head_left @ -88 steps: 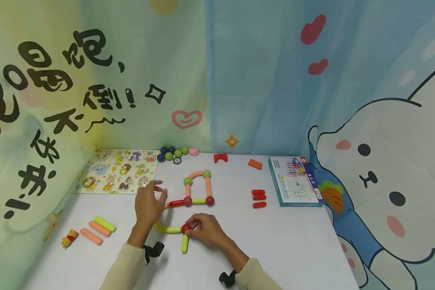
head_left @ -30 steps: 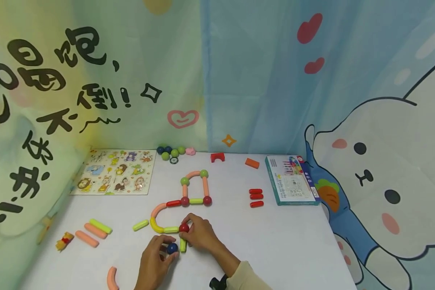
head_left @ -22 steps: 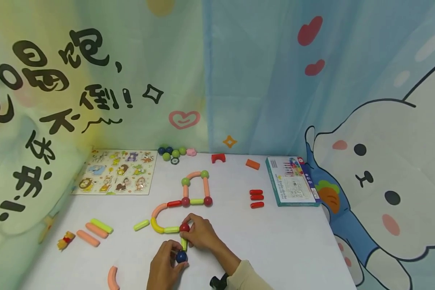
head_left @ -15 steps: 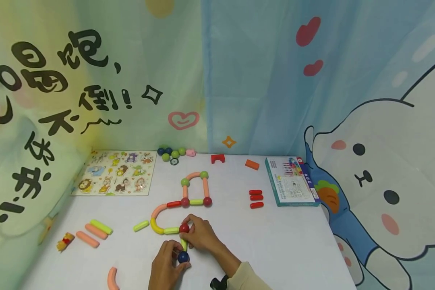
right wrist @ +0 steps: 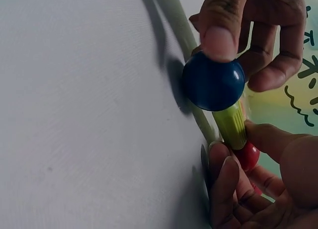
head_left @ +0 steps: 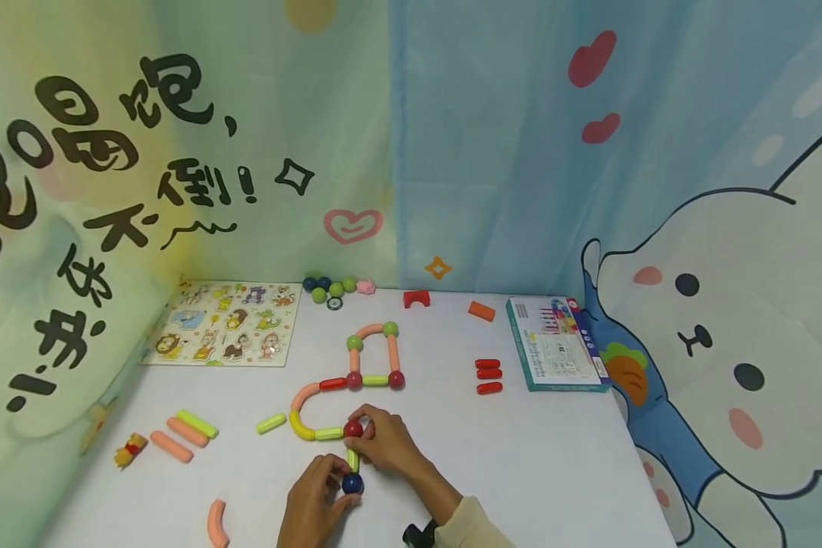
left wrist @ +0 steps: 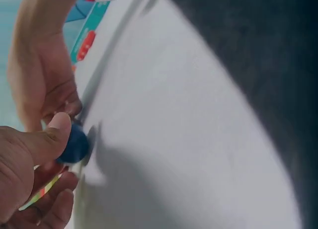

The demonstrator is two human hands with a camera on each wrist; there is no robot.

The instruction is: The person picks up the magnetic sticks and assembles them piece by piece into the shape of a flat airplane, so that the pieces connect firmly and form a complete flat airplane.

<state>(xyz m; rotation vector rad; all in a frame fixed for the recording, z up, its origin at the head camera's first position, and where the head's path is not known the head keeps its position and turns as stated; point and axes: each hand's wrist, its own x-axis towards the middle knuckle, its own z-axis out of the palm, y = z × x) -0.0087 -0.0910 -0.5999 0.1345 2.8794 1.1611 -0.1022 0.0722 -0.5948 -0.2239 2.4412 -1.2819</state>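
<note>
My left hand (head_left: 313,498) pinches a blue ball (head_left: 352,483) between thumb and fingers. That ball sits at the near end of a short yellow-green stick (right wrist: 231,124). At the stick's far end is a red ball (head_left: 352,429), which my right hand (head_left: 389,440) grips with thumb and fingertips. From the red ball another yellow-green stick (head_left: 329,434) runs left to a yellow curved piece (head_left: 300,426) and a coral curved piece (head_left: 304,396). A red stick (head_left: 332,384) links these to a closed frame of coral sticks (head_left: 393,353) and balls. In the left wrist view, my left thumb covers part of the blue ball (left wrist: 75,144).
Loose coral sticks (head_left: 171,447) and a bear figure (head_left: 131,450) lie left; a coral curved piece (head_left: 216,524) is nearer. Red sticks (head_left: 489,374) and a box (head_left: 555,342) lie right. Behind are a picture board (head_left: 226,323) and several balls (head_left: 319,294).
My left hand has come from the left of the chain toward me, bringing the blue ball rightward to the stick's near end. The right hand stays at the red ball. The back group has fewer blue balls.
</note>
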